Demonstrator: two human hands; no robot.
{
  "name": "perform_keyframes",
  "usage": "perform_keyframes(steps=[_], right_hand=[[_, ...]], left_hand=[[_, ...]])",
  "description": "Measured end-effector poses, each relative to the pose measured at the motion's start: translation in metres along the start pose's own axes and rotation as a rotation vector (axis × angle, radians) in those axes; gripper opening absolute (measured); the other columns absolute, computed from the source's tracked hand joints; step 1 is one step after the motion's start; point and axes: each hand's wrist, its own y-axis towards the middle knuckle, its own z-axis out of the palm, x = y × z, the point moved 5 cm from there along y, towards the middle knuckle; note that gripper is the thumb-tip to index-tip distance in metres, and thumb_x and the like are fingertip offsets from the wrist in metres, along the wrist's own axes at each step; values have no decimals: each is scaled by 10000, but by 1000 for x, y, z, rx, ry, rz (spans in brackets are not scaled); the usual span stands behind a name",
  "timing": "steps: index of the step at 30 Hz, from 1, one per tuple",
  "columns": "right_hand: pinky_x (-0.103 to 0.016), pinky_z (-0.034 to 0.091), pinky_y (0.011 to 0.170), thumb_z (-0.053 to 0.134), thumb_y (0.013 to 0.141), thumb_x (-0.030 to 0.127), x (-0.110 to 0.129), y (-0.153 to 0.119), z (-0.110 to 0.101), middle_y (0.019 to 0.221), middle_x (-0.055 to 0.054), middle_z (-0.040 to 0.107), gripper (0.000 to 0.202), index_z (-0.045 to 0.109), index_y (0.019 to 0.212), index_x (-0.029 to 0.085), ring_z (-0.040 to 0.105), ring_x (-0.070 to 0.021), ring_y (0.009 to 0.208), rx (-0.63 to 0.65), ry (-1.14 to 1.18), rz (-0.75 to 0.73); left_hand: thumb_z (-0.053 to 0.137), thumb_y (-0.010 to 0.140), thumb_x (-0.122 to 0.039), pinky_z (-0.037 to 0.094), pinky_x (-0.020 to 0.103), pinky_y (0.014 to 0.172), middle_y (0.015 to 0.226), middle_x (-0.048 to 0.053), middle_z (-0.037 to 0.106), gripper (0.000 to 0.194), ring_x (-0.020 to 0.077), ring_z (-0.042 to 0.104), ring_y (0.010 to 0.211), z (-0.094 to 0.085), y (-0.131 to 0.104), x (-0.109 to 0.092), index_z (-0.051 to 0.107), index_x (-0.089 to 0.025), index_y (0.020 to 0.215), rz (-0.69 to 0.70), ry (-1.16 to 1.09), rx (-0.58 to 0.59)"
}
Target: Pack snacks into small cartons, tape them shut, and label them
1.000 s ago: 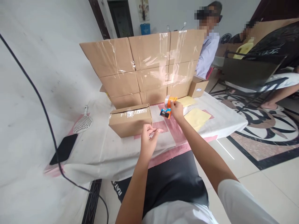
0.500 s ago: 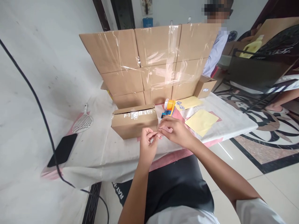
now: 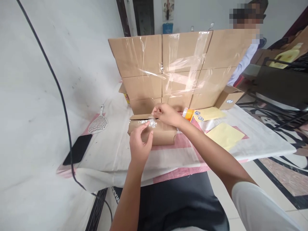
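A small brown cardboard box [image 3: 165, 134] stands on the table in front of me, with glossy clear tape [image 3: 152, 123] along its top near the seam. Over the back part of that top, my right hand [image 3: 166, 114] has thumb and fingertips pinched together; whatever is between them is too small to make out. My left hand [image 3: 140, 138] is at the front left of the box, thumb and fingers spread apart, the fingertips close to the taped edge. To the right of the box, an orange tape dispenser [image 3: 189, 114] is partly hidden by my right arm.
A tall taped cardboard panel [image 3: 183, 64] stands behind the box. Yellow paper sheets [image 3: 225, 136] and a smaller box [image 3: 228, 98] are on the right. A white slotted skimmer [image 3: 98, 124] and black phone [image 3: 78, 149] lie left, near a hanging cable [image 3: 63, 96]. Another person's sleeve [image 3: 244, 64] shows behind.
My hands were pinched together at the box's right front corner. They have separated: the right has moved up over the box top, the left to its front left and opened. The view has shifted left.
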Motion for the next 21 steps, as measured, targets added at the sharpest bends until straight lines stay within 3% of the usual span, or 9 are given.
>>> perform_keyframes(steps=[5, 8, 10, 11, 14, 15, 16, 18, 21], right_hand=[[-372, 419, 900, 639, 906, 128, -6, 14, 20, 890, -54, 709, 173, 683, 750, 191, 621, -245, 986, 26, -338, -80], [-372, 459, 880, 642, 898, 133, -13, 15, 27, 971, -85, 699, 150, 686, 767, 189, 637, -256, 996, 98, -372, -55], [-394, 487, 891, 686, 883, 176, -16, 18, 27, 1073, -118, 682, 26, 699, 861, 182, 642, -280, 1039, 67, -385, -17], [-428, 494, 922, 747, 852, 227, -17, 21, 24, 1147, -140, 664, 138, 701, 972, 178, 631, -311, 1094, 13, -403, 12], [-587, 460, 1014, 964, 612, 393, -24, 26, 10, 1326, -229, 585, 850, 571, 1329, 161, 551, -441, 1247, -156, -457, 186], [-623, 445, 1025, 983, 571, 422, -29, 24, 6, 1341, -245, 579, 958, 536, 1374, 154, 541, -464, 1259, -192, -460, 236], [-634, 439, 1030, 967, 600, 432, -34, 21, 2, 1333, -245, 593, 939, 530, 1383, 151, 551, -464, 1252, -221, -447, 260], [-585, 457, 1033, 849, 769, 382, -50, 3, -9, 1263, -197, 656, 666, 574, 1334, 161, 605, -397, 1197, -312, -370, 234], [-423, 506, 984, 701, 880, 288, -100, -54, -31, 1082, -80, 728, 251, 683, 1116, 206, 668, -265, 1045, -505, -59, 291]], left_hand=[[622, 960, -228, 427, 452, 1057, 1290, 84, 755, 222, 276, 676, 1263, 17, -3, 7, 632, -234, 1182, 172, 241, 129], [597, 970, -210, 387, 452, 1094, 1281, 71, 761, 197, 269, 682, 1238, 22, -13, 9, 633, -237, 1162, 188, 293, 126], [592, 971, -206, 359, 455, 1129, 1300, 68, 753, 205, 270, 668, 1258, 23, -17, 10, 626, -239, 1170, 196, 319, 127], [591, 971, -208, 349, 457, 1139, 1306, 67, 751, 207, 272, 663, 1264, 23, -19, 10, 624, -241, 1173, 201, 330, 130], [591, 974, -229, 360, 454, 1113, 1291, 64, 757, 197, 277, 671, 1235, 23, -16, 9, 636, -245, 1165, 208, 345, 146], [594, 975, -244, 373, 452, 1088, 1276, 64, 762, 194, 281, 678, 1213, 23, -13, 8, 645, -244, 1162, 205, 354, 153], [601, 974, -262, 386, 449, 1062, 1264, 66, 767, 198, 287, 685, 1187, 23, -10, 7, 653, -242, 1165, 207, 370, 153], [613, 973, -305, 394, 454, 1048, 1295, 81, 753, 257, 308, 685, 1187, 24, -1, 4, 663, -236, 1216, 221, 406, 147], [563, 1005, -367, 350, 482, 1137, 1404, 107, 694, 390, 327, 647, 1289, 29, 8, 0, 631, -215, 1357, 278, 452, 212]])
